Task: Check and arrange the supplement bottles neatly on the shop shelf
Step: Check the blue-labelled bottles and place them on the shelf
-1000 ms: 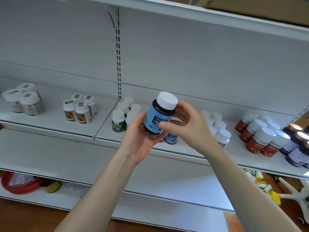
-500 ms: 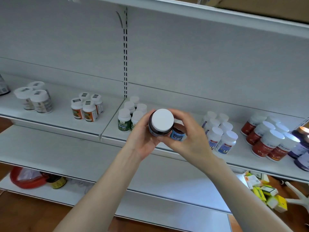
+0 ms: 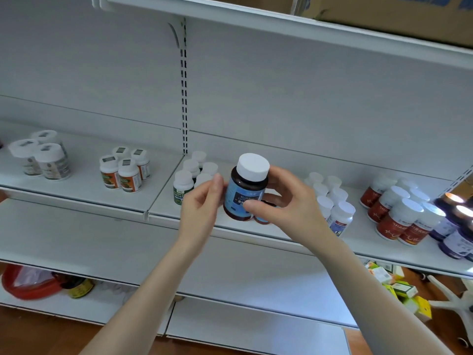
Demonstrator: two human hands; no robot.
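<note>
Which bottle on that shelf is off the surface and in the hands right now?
The blue-labelled dark bottle with the white cap, gripped between the left hand and right hand; all others stand on the shelf.

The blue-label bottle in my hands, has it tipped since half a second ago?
Yes. The blue-label bottle then pointed its white cap at the camera; now it stands near upright against the shelf, label facing out.

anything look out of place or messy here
Yes: small yellow and green cardboard boxes lie scattered on the floor under the white metal shelf, lower right. The bottle groups on the shelf stand upright; the blue-labelled brown bottle is in both hands.
</note>
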